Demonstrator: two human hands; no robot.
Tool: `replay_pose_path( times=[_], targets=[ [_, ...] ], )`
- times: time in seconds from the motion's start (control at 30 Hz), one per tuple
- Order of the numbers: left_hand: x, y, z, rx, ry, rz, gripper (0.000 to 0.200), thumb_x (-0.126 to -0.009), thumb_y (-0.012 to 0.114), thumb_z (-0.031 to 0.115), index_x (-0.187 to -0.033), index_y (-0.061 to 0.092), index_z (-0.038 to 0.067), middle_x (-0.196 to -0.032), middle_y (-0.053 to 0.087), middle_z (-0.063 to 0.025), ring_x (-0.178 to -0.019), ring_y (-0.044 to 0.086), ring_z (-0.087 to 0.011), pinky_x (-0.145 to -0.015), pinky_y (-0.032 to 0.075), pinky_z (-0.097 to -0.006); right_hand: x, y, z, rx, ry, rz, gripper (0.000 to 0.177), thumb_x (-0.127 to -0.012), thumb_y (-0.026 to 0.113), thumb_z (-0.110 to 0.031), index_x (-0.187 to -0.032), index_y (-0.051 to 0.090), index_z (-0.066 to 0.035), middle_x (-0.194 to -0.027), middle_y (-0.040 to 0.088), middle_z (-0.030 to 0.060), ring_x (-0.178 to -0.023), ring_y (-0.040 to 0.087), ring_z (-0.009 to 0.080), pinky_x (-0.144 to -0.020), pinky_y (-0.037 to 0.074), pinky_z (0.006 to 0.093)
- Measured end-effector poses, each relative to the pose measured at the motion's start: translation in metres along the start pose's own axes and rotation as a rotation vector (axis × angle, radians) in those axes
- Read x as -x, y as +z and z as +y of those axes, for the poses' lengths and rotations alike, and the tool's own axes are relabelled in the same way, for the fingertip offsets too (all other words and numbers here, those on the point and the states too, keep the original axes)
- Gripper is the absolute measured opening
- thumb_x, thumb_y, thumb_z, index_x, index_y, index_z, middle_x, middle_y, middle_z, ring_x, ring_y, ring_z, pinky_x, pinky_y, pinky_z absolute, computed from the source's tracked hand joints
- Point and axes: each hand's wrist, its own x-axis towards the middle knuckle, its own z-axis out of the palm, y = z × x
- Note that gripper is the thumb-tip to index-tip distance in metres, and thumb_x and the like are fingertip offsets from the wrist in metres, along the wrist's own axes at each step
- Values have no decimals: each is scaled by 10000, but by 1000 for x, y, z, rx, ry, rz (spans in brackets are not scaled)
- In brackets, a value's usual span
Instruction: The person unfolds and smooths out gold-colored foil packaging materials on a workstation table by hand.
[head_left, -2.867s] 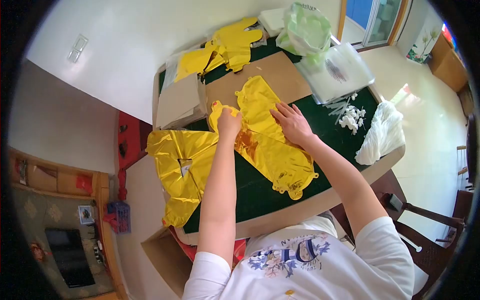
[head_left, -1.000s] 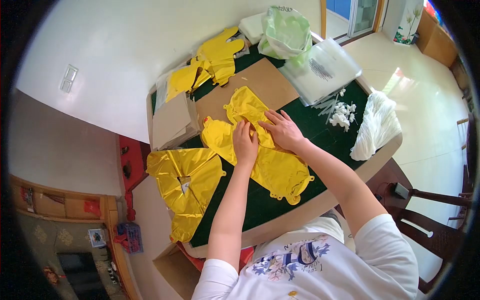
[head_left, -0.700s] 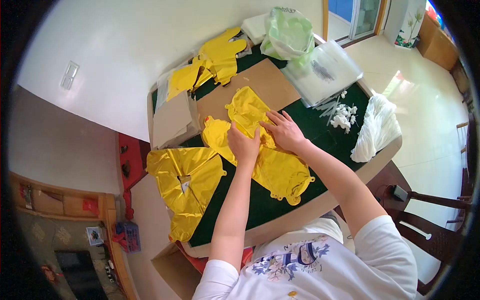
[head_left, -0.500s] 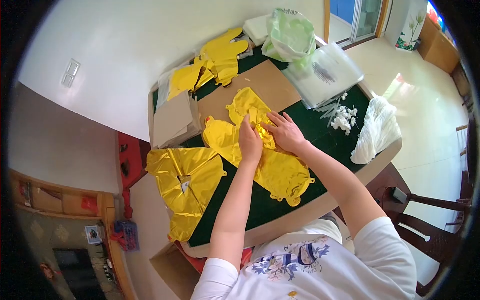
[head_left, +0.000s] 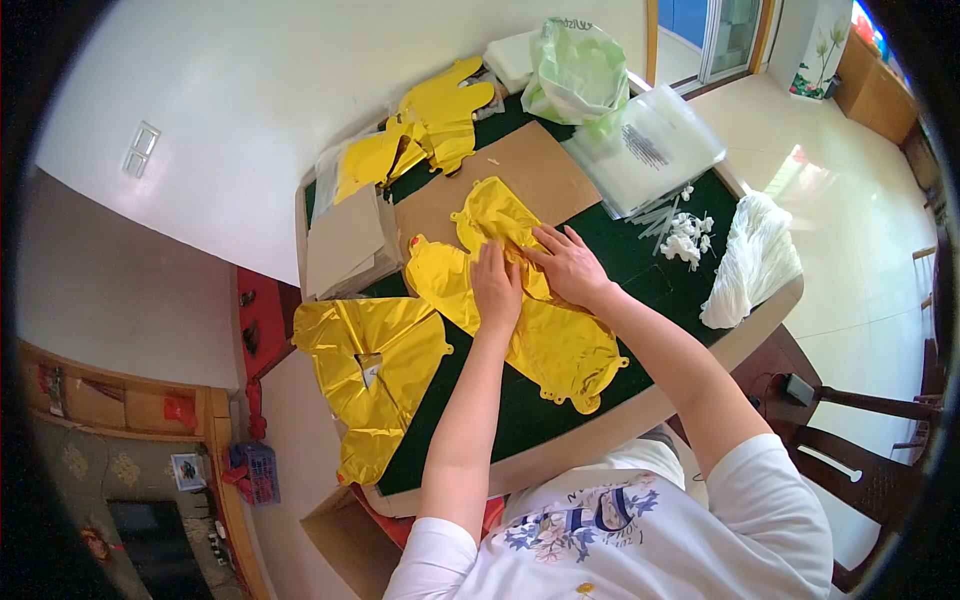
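A flat gold foil balloon (head_left: 560, 345) lies partly on the cardboard sheet and partly on the green tabletop, with small tabs along its edges. My left hand (head_left: 497, 288) rests palm down on its middle, fingers stretched out. Close beside it, my right hand (head_left: 568, 265) presses flat on the same balloon with its fingers spread. Creases run through the foil between the two hands. To the left lies a second gold foil balloon (head_left: 400, 345) with a hole in its middle, its lower end over the table edge.
More gold balloons (head_left: 440, 110) lie at the back left, behind a stack of cardboard (head_left: 345, 245). A cardboard sheet (head_left: 540, 170) spans the middle. Toward the right are a green-white plastic bag (head_left: 575, 75), clear plastic sleeves (head_left: 650, 145), white plastic pieces (head_left: 685, 240) and a white string bundle (head_left: 750, 265).
My left hand has turned from its edge to lie flatter on the balloon, moving slightly down. The foil between the hands looks flatter. My right hand has barely moved.
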Motion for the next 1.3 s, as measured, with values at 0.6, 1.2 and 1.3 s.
replay_pose_path(
  times=[0.6,1.2,1.3],
  targets=[
    [-5,-9,-10,-217,124,43,445,-954,468,345,-1313,443,84,-1396,397,-153,-1320,321,-318,-1087,203,-539,-3,-16,-10,28,46,-104,722,-801,524,-78,-1458,275,-244,-1408,406,151,-1358,324,279,-1115,240,470],
    [-13,-1,10,318,-61,160,147,-905,544,129,-1004,613,45,-1034,610,-131,-915,584,-291,-777,483,-358,0,0,1,1,0,-11,368,-853,495,-158,-1206,590,-110,-1386,445,151,-1350,335,277,-1119,233,466],
    [-13,3,3,120,58,150,235,-930,503,166,-1110,600,50,-1212,571,-143,-1115,522,-311,-956,400,-421,0,0,0,-17,9,5,375,-850,492,-149,-1212,584,-111,-1385,444,154,-1343,345,281,-1116,236,467]
  ],
)
